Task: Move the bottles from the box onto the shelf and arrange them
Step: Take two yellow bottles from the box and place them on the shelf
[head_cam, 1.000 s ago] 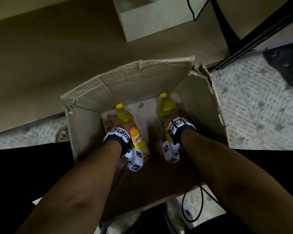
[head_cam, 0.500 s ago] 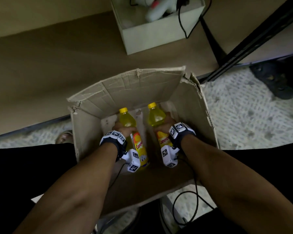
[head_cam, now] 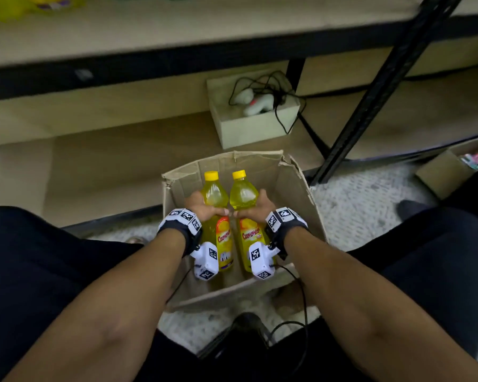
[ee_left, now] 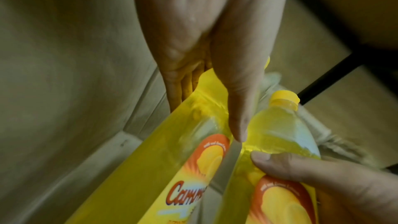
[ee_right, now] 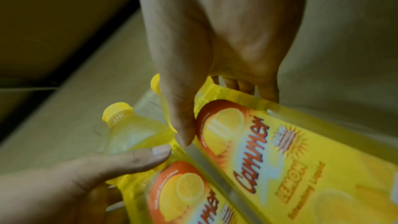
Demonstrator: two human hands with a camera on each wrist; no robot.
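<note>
**Two bottles gripped, side by side, over the box**

My left hand (head_cam: 203,206) holds the left bottle (head_cam: 215,216) at its shoulder: thumb across the front, fingers (ee_left: 183,84) curled round the back. My right hand (head_cam: 255,206) holds the right bottle (head_cam: 244,216) the same way, thumb on the front just above the label. The two thumbs nearly meet between the bottles.

Both bottles are yellow, yellow-capped, with orange-and-yellow labels. They stand close together, caps pointing toward the far wall of the box (head_cam: 298,194), bodies within its open top. In the head view I cannot tell whether their bases touch the box floor.

The box sits on the floor, its far wall just beside the bottom shelf (head_cam: 122,166). On that shelf, beyond the box's far right corner, stands a small carton (head_cam: 249,130) holding a white device with black cable.
</note>
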